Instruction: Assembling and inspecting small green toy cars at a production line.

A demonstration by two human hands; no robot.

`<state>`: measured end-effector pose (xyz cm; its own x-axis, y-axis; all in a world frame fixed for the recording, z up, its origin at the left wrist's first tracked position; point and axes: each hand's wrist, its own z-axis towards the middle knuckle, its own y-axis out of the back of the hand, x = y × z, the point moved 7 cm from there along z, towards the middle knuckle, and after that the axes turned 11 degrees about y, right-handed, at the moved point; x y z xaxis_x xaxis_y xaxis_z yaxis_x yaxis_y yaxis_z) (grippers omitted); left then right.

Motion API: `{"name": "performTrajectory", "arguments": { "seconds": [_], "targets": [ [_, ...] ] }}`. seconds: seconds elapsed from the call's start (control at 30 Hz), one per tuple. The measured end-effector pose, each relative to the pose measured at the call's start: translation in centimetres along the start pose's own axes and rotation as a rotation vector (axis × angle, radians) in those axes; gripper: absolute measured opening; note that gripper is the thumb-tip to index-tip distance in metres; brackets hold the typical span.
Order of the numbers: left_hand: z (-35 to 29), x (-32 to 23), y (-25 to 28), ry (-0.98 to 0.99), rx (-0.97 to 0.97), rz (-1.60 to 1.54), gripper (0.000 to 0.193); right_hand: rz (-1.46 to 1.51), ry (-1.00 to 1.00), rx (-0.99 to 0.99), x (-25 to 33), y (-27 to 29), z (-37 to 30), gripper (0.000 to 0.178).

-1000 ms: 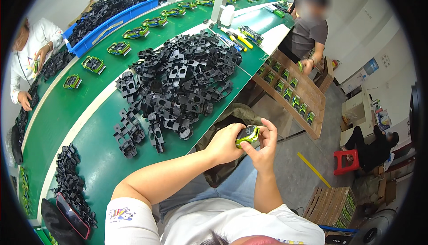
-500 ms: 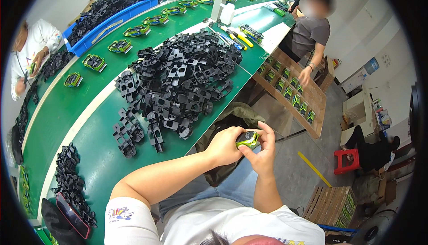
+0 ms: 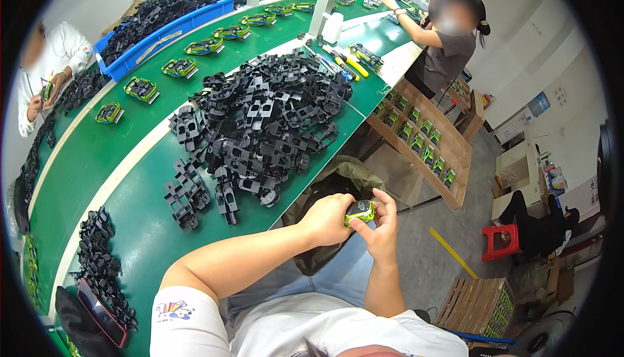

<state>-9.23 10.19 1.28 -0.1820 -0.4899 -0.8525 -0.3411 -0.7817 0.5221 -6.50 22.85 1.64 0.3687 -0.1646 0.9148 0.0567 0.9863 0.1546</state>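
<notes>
Between my two hands is a small green toy car body [image 3: 359, 212] with a black upper face, held over my lap beside the bench edge. My left hand [image 3: 328, 219] closes round its left side, and those fingers are partly hidden. My right hand [image 3: 382, 232] grips the other side, thumb at the near edge and fingers at the far one. Left of my hands, on the green bench [image 3: 146, 227], lies a large heap of black plastic parts [image 3: 266, 113]. An open dark sack [image 3: 351, 170] hangs below the bench edge near my hands.
Similar green car bodies [image 3: 141, 89] sit in a row along the belt. Behind them stands a blue bin [image 3: 140, 50] of black parts. Pliers [image 3: 354, 64] lie beyond the heap. A wooden tray [image 3: 458, 191] of cars stands right; a phone [image 3: 103, 313] lies lower left. Co-workers sit around.
The co-worker at the right has moved a hand from the wooden tray up to the far bench. My hands sit slightly lower in view, still holding the car body.
</notes>
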Motion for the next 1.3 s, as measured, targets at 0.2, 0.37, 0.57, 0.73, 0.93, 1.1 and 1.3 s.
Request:
{"name": "performTrajectory", "arguments": {
  "seconds": [0.2, 0.37, 0.57, 0.73, 0.93, 1.1, 1.3],
  "targets": [
    [0.1, 0.7, 0.5, 0.03, -0.003, -0.015, 0.035, 0.086, -0.02, 0.025, -1.2, -0.9, 0.5, 0.07],
    [1.0, 1.4, 1.5, 0.146, -0.097, -0.004, 0.034, 0.23, -0.044, -0.055, -2.0, -2.1, 2.0, 0.067],
    [1.0, 1.5, 1.9, 0.118, -0.092, -0.059, 0.034, 0.201, -0.013, 0.028, -1.1, -2.0, 2.9, 0.067],
    [0.6, 1.1, 1.7, 0.108, -0.117, -0.029, 0.036, 0.108, 0.006, -0.019, -0.9, -1.5, 1.9, 0.068],
    [0.5, 0.6, 1.3, 0.082, -0.106, -0.016, 0.035, 0.137, 0.034, -0.049, -0.2, -1.2, 1.5, 0.067],
    [0.2, 0.0, 1.0, 0.024, -0.091, -0.013, 0.034, 0.189, 0.046, -0.018, -0.2, -0.4, 1.4, 0.065],
    [0.1, -0.3, 1.4, 0.107, -0.116, -0.027, 0.033, 0.027, 0.134, -0.114, 0.8, -0.3, 1.0, 0.067]
  ]
}}
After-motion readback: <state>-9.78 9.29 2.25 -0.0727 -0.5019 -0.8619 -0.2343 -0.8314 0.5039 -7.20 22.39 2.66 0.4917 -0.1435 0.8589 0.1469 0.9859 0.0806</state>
